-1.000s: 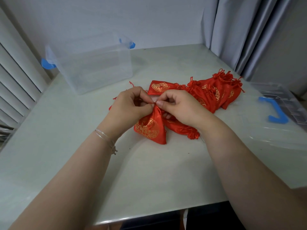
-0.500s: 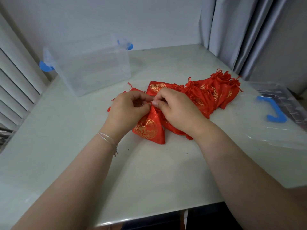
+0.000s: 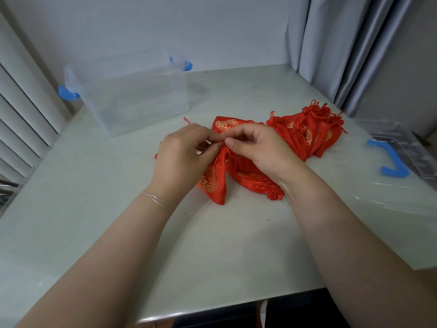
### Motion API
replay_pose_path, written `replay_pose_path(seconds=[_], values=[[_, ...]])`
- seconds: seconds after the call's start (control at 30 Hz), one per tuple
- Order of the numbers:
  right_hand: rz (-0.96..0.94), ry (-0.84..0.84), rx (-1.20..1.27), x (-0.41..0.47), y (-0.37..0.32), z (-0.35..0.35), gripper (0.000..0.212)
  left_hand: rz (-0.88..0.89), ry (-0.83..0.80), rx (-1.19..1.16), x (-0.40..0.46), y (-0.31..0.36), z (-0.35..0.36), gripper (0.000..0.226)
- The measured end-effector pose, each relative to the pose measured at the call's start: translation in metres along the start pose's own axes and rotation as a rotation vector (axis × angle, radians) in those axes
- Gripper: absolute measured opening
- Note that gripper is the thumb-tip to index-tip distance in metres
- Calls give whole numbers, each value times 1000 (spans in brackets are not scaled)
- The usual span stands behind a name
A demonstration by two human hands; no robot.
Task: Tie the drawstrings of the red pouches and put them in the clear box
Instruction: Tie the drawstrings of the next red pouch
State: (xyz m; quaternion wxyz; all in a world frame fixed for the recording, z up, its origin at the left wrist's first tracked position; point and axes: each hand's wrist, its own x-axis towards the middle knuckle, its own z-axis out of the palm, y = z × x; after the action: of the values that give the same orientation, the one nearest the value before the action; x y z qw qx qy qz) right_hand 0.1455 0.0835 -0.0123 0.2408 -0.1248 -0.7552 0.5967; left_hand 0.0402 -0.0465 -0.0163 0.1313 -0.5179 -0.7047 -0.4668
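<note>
Both hands meet at the gathered neck of one red pouch (image 3: 214, 183), which stands on the table (image 3: 99, 209) just in front of the pouch pile (image 3: 309, 133). Left hand (image 3: 182, 157) pinches the drawstring with curled fingers; right hand (image 3: 257, 147) pinches it too, thumb against forefinger. The knot itself is hidden between the fingertips.

Step in hand looks like tying. Best done by keeping the neck cinched, pulling both cord ends evenly outward, and not letting the satin slip loose.

The clear box (image 3: 132, 95) sits behind and left of the pile, well apart from it, open top, nothing visible inside. Bare table lies between pile and box, so the carry path is free. A lid with blue handle (image 3: 392, 159) lies right of the pile, near the table edge.
</note>
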Motion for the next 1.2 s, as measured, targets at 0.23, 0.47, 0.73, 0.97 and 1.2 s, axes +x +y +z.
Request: replay_pose_path(seconds=[0.23, 0.47, 0.73, 0.97, 1.2], values=[[-36, -34, -236, 0, -2, -10, 18, 156, -22, 180, -2, -4, 3, 8], [-73, 0, -407, -1, -2, -10, 16, 177, -2, 239, -2, -5, 7, 8], [-89, 55, -550, 0, -2, -15, 2, 92, -15, 198, 2, -3, 4, 10], [-56, 103, -433, -1, 2, -5, 2, 26, -64, 105, 2, -6, 5, 11], [1, 47, -55, 4, 4, 4, 23, -78, -48, 5, 4, -9, 4, 12]])
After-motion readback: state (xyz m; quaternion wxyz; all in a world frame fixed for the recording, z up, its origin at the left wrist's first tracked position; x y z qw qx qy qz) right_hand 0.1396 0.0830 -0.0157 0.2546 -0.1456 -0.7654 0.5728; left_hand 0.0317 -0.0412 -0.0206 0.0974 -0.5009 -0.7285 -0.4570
